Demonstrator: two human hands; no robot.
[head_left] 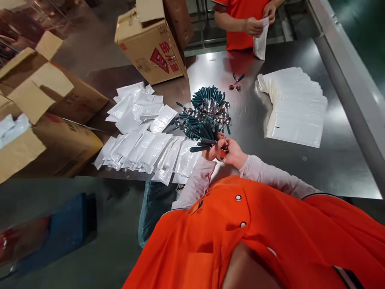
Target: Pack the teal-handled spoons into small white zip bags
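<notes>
Dark green handles spread from the fingers of the person's left hand, which are closed around a bunch of spoons; the handles point up and away to the left of the grip. The right hand meets the left at the near end of the bunch, where something shiny shows between them. Its fingers are bent, but whether they grip a spoon or only steady the ends cannot be made out.

The step in hand looks like gathering or sorting spoons into a handful. Just beyond the fingers, a heap of spoons lies on the metal table, its far handles fanned out; farther off, a crossed pair of spoons lies apart.

Left of the fingers, flat white packets lie in overlapping rows, one reaching close to the left wrist. Well to the right of the fingers sits a fanned stack of white sleeves. Across the table, a co-worker's hands hold a white sleeve.

The next move seems to call for a firm left grip, so no handle slips out, while the right fingers do the finer work at the ends.
</notes>
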